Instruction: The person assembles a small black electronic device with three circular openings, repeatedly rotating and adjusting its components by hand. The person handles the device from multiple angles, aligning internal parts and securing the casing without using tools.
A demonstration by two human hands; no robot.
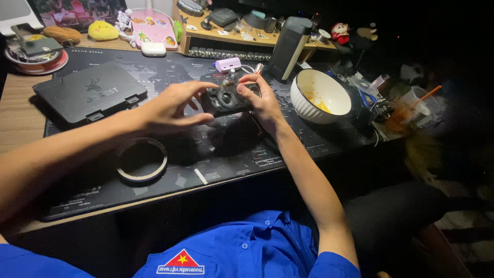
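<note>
A small black device (225,99) with round openings on its face is held above a dark desk mat (154,170). My left hand (175,105) grips its left side, fingers spread over the top and thumb underneath. My right hand (261,98) clasps the right side, with fingers curled over its upper edge. A little upright part sticks up from the top of the device between my fingertips.
A roll of tape (141,159) lies on the mat near my left forearm. A flat black case (87,91) sits at the left. A white bowl (320,96) with food remains stands right of my hands, a tall dark bottle (289,47) behind it. A wooden shelf (242,36) holds clutter.
</note>
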